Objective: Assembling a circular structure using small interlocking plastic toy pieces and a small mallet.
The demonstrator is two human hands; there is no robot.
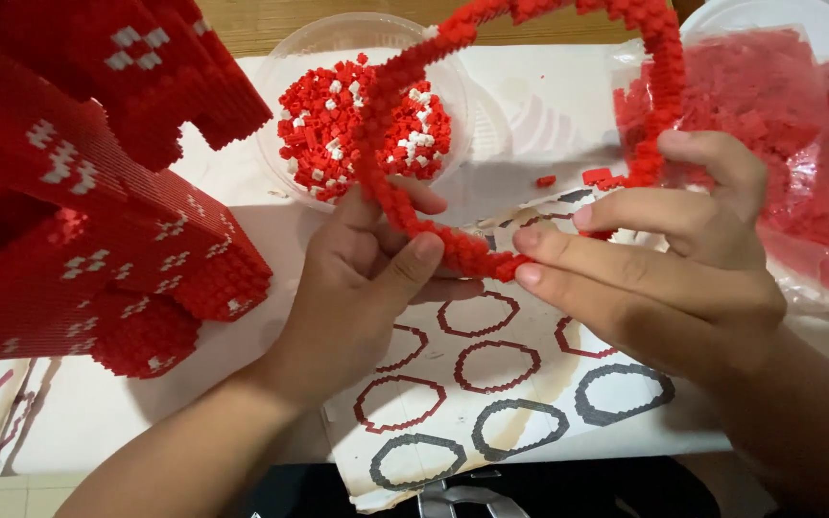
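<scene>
Two hands on one piece: you've got a red brick ring [530,125], a big hoop built of tiny blocks, held up over the middle of the surface [549,105]. Your left hand [367,278] pinches the lower left curve of the hoop, thumb pressed on top, fingers curled behind. Your right hand [664,259] takes the lower right, index and middle fingertips pushing on the bottom of the arc right beside your left thumb, while the thumb hooks the hoop's right side higher up. Both grips are closed on that ring.

Under your hands lies an instruction sheet [491,384] printed with red and grey ring outlines, reaching to the near edge of the surface. Behind the hoop, toward the far edge, sits a clear plastic bowl [309,48] with loose red and white bricks inside. Off to the far right corner, a clear bag of red bricks [779,105] rests in a white tray. A few stray red pieces [546,180] lie just beside it. Filling the left side stands a large red brick model [88,221] dotted with white patterns.
</scene>
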